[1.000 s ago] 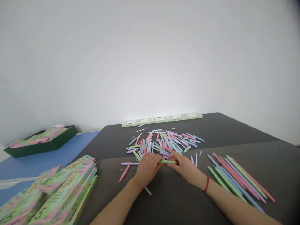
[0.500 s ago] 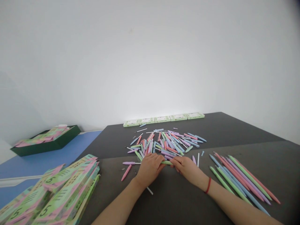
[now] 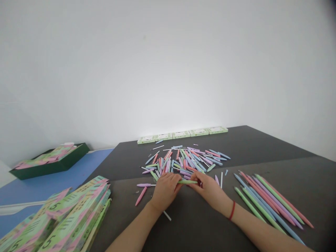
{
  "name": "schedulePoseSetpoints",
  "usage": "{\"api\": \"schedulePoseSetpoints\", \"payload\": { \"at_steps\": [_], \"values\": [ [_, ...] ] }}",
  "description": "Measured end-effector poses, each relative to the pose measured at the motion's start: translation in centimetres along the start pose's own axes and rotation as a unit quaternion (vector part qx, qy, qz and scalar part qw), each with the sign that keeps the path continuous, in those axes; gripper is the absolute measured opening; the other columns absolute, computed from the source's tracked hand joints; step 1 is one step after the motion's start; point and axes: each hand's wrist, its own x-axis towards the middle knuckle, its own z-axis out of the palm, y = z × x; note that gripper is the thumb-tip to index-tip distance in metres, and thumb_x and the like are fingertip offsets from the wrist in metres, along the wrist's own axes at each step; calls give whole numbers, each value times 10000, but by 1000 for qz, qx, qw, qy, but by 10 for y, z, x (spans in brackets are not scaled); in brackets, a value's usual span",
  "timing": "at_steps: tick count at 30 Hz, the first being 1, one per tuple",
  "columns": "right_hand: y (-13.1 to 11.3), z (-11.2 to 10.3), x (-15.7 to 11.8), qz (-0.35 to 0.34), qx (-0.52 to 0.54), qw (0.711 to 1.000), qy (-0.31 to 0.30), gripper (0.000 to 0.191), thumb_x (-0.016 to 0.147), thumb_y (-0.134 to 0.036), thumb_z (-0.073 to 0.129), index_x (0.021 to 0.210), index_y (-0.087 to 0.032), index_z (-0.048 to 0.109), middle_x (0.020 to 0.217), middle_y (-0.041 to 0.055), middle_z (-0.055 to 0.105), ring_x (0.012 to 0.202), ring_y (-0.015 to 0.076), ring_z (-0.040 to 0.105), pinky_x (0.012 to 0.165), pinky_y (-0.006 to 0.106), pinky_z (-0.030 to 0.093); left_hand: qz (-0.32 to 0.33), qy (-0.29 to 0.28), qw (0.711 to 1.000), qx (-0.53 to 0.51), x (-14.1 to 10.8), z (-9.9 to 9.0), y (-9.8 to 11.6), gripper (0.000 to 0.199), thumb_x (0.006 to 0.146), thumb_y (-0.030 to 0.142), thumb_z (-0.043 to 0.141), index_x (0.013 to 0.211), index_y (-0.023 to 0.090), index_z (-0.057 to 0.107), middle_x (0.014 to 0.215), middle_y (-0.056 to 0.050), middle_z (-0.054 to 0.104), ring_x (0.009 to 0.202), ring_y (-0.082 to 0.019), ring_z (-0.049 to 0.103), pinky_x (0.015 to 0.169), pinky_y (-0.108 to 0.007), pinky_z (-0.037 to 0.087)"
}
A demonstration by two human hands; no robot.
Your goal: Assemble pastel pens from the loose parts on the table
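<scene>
A light green pen [image 3: 187, 182] lies level between my two hands, just in front of the pile of pen parts. My left hand [image 3: 166, 190] is closed around its left end, which the fingers hide. At the right end, the pointed tip shows between the bent thumb and fingers of my right hand [image 3: 210, 190], which wears a red cord at the wrist. Behind the hands spreads a pile of pastel pen barrels and white refills [image 3: 194, 161]. By my left hand lie a pink pen part [image 3: 141, 196], a purple one [image 3: 144, 185] and a white refill [image 3: 167, 216].
Several long pencil-shaped pens [image 3: 273, 199] lie side by side at the right. Pale green boxes [image 3: 181, 134] stand in a row along the table's back. Printed green and pink packs [image 3: 70, 217] are stacked at the left, with a dark green tray [image 3: 60, 164] beyond on a blue surface.
My right hand has shifted slightly and its fingers have loosened from the pinch, so more of the green pen's right end shows. My left hand stays around the other end.
</scene>
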Motion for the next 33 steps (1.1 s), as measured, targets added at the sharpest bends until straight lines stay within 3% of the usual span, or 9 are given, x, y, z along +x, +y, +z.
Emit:
{"api": "schedulePoseSetpoints", "payload": {
  "at_steps": [4,9,18,23,26,31,33],
  "values": [
    [0,0,0,13,-4,1000,-18,207,841,-317,536,665,-210,559,614,-7,586,590,171,527,552,267,351,0,1,1000,0,0,0,0,162,914,313,497,822,191,552,781,-37,642,711,-186,589,662,-305,428],
    [-1,-1,-1,-26,-41,999,3,74,824,-287,567,802,-217,580,728,5,610,640,177,539,588,270,367,-4,1,1000,4,-1,1,0,140,908,295,511,823,189,545,781,-36,639,715,-188,589,649,-301,425],
    [1,-1,0,-4,-61,998,-33,225,864,-329,519,673,-217,556,629,-6,584,614,180,542,562,267,353,6,1,1000,14,-1,0,-1,160,917,304,492,824,187,550,772,-34,632,716,-188,581,664,-309,422],
    [-6,-5,-2,-69,-127,989,-25,36,831,-243,568,832,-220,595,836,29,640,769,201,576,674,281,389,18,3,1000,21,-1,1,0,163,917,287,490,800,188,547,754,-30,620,695,-181,568,649,-305,414],
    [-7,-5,-3,-61,-129,988,-51,84,855,-248,534,832,-211,606,849,42,643,822,217,581,715,296,399,35,3,999,21,-1,1,2,168,917,282,490,787,189,543,755,-27,620,700,-183,558,653,-309,408],
    [-2,1,-1,18,-47,992,-115,359,947,-286,312,741,-195,592,555,-6,566,509,151,539,496,239,386,61,7,998,22,-1,-1,4,167,918,252,481,775,185,537,741,-26,621,719,-194,547,695,-330,408],
    [-3,2,-1,23,-41,992,-118,355,945,-287,307,740,-196,581,534,-16,550,480,143,521,478,234,374,64,10,998,21,-1,-1,4,155,915,246,486,783,183,537,747,-26,624,717,-192,546,701,-332,408]
  ]
}}
